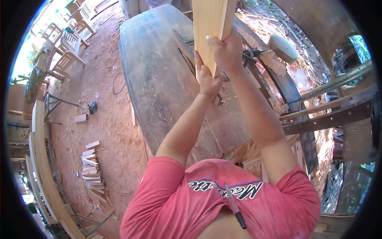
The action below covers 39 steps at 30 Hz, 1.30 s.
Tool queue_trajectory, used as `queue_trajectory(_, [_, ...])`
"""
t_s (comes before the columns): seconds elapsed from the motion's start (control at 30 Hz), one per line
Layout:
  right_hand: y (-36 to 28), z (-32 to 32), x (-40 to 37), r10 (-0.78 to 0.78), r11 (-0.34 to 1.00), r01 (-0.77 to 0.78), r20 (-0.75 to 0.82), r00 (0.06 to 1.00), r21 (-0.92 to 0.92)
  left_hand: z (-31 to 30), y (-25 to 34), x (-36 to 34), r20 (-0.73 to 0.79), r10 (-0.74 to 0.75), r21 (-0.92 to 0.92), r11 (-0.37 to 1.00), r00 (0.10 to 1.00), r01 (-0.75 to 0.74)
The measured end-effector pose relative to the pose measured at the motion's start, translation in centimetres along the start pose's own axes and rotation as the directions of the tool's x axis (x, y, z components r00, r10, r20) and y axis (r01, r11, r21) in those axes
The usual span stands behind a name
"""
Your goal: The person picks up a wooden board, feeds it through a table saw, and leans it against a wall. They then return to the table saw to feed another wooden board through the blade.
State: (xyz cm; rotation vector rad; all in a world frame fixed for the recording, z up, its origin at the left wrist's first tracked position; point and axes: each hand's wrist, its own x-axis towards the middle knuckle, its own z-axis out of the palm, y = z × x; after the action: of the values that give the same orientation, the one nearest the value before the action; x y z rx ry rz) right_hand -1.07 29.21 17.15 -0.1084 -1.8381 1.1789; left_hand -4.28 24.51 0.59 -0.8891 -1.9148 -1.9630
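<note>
A pale wooden board (pixel 207 30) extends from my hands past the top edge of the view, over a worn worktable. My left hand (pixel 210 81) is closed around the board's near end, low on its left side. Higher up on the right side, my right hand (pixel 227 51) grips the same board with the thumb lying on its face. Beneath the board is the table's grey metal-like top (pixel 153 59), where a dark slot shows beside the wood. Wood shavings lie near my wrists.
Short wood pieces (pixel 92 171) are stacked on the dusty floor at left. Long boards (pixel 39 131) rest on a stand at the far left, with wooden chairs (pixel 69 46) behind. A whitish oval object (pixel 283 48) and a metal pipe (pixel 338 81) are at right.
</note>
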Motion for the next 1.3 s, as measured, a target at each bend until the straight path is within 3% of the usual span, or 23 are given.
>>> queue_trajectory(0.37, [2.5, 1.6, 2.1, -0.065, 0.997, 0.066, 0.018, 0.998, -0.027, 0.1, -2.0, 2.3, -0.023, 0.018, 0.016, 1.0, 1.0, -0.018])
queue_trajectory(0.7, [2.4, 2.9, 2.7, 0.039, 0.995, -0.04, 0.004, 0.999, 0.092, 0.1, -3.1, 3.6, -0.071, 0.075, -0.017, 0.997, 0.995, -0.077])
queue_trajectory(0.8, [2.9, 3.0, 3.5, -0.041, 0.999, 0.04, 0.013, 0.999, 0.037, 0.1, -3.8, 4.1, -0.066, 0.104, 0.024, 0.994, 0.992, -0.103])
queue_trajectory(0.87, [2.7, 3.2, 4.3, -0.162, 0.978, 0.162, -0.005, 0.987, 0.133, 0.1, -4.2, 4.4, -0.067, 0.122, 0.039, 0.992, 0.99, -0.12])
queue_trajectory(1.07, [2.9, 4.1, 4.9, -0.069, 0.991, 0.067, 0.007, 0.998, 0.119, -0.1, -5.1, 5.8, -0.076, 0.144, 0.057, 0.989, 0.987, -0.139])
queue_trajectory(1.3, [4.2, 5.0, 6.2, -0.1, 0.99, 0.097, 0.019, 0.995, 0.103, -0.2, -6.4, 7.2, -0.088, 0.184, 0.059, 0.982, 0.979, -0.179])
